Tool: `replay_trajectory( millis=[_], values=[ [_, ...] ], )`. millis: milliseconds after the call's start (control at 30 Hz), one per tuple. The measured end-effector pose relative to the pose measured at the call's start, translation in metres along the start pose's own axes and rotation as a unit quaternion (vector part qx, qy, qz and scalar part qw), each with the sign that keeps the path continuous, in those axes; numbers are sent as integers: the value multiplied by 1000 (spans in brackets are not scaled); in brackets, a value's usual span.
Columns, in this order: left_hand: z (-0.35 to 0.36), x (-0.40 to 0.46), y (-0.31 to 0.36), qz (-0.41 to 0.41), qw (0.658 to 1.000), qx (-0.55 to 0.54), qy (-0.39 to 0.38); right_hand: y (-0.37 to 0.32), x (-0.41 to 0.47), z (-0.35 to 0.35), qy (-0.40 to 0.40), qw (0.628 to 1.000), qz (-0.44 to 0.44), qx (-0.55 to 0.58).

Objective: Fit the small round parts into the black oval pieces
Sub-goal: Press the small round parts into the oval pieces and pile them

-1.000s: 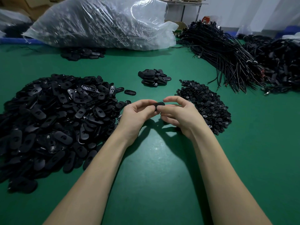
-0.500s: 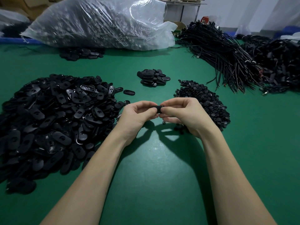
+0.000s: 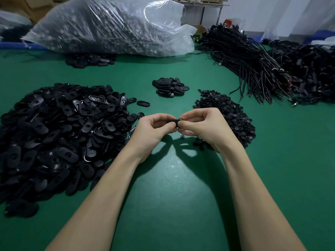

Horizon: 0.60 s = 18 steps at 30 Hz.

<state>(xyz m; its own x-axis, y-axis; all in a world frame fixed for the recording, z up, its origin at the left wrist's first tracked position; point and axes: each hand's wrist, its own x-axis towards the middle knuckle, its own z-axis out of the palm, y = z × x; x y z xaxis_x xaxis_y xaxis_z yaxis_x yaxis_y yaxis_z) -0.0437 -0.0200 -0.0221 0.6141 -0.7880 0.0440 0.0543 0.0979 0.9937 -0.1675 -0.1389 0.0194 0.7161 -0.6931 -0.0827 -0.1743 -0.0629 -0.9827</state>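
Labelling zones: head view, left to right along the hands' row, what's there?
Big pile of oval pieces → left hand → held oval piece → right hand → pile of small round parts

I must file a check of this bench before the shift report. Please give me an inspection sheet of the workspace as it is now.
Surface: green mat table, bare in front of the person.
Job's things: big heap of black oval plastic pieces at left; heap of small black round parts at right; small pile of black oval pieces further back; one black oval piece held between both hands.
Clutter: loose round part on the mat under the hands; clear plastic sack at the back.
Grippers: left hand and right hand both pinch the held piece.
Cables: bundles of black cords at back right.
Surroundings: metal-legged table behind.
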Motion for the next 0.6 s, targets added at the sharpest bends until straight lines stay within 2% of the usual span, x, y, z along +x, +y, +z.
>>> replay_trajectory(
  millis=[333, 500, 600],
  values=[
    [2, 2, -3, 17, 997, 73, 20, 5, 1, 9, 43, 988, -54, -140],
    [5, 1, -4, 20, 996, 85, 27, 7, 1, 5, 12, 997, -35, -70],
    [5, 1, -3, 20, 996, 84, 26, 7, 1, 4, 7, 997, -38, -67]
  ],
)
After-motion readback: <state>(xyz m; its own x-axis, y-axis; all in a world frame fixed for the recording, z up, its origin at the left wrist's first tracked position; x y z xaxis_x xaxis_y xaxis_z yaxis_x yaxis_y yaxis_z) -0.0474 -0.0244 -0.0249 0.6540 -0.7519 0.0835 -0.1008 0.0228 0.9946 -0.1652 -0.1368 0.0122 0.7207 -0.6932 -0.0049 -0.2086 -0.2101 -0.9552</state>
